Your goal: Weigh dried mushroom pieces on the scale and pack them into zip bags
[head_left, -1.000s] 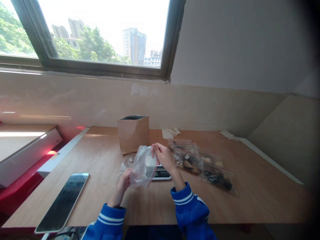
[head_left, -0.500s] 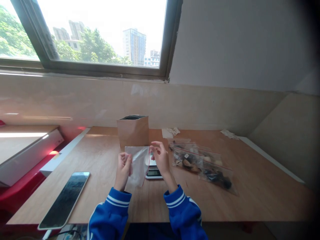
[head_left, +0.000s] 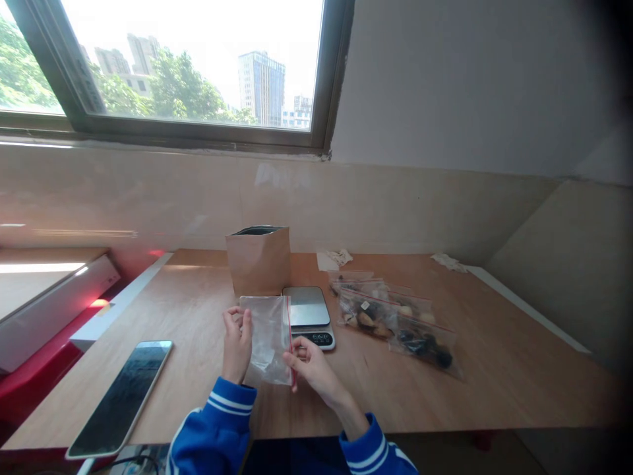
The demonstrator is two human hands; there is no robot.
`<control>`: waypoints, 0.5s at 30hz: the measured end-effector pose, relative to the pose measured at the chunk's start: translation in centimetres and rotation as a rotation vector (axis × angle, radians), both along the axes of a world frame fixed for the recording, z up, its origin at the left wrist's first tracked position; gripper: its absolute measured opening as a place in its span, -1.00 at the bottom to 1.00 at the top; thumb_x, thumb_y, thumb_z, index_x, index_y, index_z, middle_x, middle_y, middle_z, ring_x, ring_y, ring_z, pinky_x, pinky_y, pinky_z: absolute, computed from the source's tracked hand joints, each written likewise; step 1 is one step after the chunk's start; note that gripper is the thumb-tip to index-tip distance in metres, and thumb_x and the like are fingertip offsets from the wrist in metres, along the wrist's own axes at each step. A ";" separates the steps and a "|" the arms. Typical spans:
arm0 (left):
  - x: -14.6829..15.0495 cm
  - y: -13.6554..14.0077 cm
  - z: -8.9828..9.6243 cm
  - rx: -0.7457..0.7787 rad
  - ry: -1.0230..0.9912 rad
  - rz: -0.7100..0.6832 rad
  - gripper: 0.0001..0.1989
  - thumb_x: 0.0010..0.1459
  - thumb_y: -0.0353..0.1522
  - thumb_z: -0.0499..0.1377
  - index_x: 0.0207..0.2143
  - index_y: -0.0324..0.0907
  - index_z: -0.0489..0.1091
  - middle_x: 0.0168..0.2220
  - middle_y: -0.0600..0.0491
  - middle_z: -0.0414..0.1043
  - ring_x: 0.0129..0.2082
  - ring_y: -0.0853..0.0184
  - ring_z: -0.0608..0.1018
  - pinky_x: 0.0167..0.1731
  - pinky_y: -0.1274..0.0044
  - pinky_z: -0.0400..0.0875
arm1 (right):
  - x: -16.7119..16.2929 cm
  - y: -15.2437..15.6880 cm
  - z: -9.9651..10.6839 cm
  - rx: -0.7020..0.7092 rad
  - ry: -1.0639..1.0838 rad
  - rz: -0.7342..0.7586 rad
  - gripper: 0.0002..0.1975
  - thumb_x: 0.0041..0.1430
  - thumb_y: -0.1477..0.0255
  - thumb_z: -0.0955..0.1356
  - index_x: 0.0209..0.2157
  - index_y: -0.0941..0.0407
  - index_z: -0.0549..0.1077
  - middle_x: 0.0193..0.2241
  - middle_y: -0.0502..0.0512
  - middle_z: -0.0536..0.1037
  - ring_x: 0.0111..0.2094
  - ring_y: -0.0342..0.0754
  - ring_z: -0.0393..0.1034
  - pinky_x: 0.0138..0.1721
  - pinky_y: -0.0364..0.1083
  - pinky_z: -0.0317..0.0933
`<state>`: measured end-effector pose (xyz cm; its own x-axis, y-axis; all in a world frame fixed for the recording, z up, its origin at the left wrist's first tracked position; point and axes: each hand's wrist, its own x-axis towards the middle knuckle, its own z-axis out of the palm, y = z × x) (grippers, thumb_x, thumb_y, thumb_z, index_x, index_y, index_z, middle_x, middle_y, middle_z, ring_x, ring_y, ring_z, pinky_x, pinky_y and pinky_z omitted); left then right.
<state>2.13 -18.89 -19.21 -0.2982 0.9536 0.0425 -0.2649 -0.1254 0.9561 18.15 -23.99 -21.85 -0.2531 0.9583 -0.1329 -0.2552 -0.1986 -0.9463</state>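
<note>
Sleeves, blue with white stripes, reach over the surface, where a phone lies off to the left. The right hand has its grip pinching the red zip edge of a clear plastic bag; the left hand pinches the opposite side. Held between them, the bag overlaps the left edge of a scale. Filled zip bags lie right of the scale. Beyond stands a brown pouch, its top open, before the wall and window.
</note>
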 end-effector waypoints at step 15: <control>-4.5 8.3 -0.9 -0.261 0.337 -0.136 -0.74 -0.06 -0.30 0.28 -0.37 -0.16 0.27 -0.73 0.25 0.18 -0.81 0.45 0.21 -0.78 0.61 -0.04 | 14.7 5.5 -0.4 0.307 -0.608 -0.620 -0.49 0.09 -0.05 0.18 -0.32 0.11 0.41 -0.30 0.23 0.52 -0.23 0.09 0.41 -0.21 0.04 0.29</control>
<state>-2.40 -10.55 -20.07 -0.1800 0.9748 -0.1317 0.0700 0.1462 0.9868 32.84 -18.50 -22.27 0.3479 0.9142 0.2078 0.3266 0.0895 -0.9409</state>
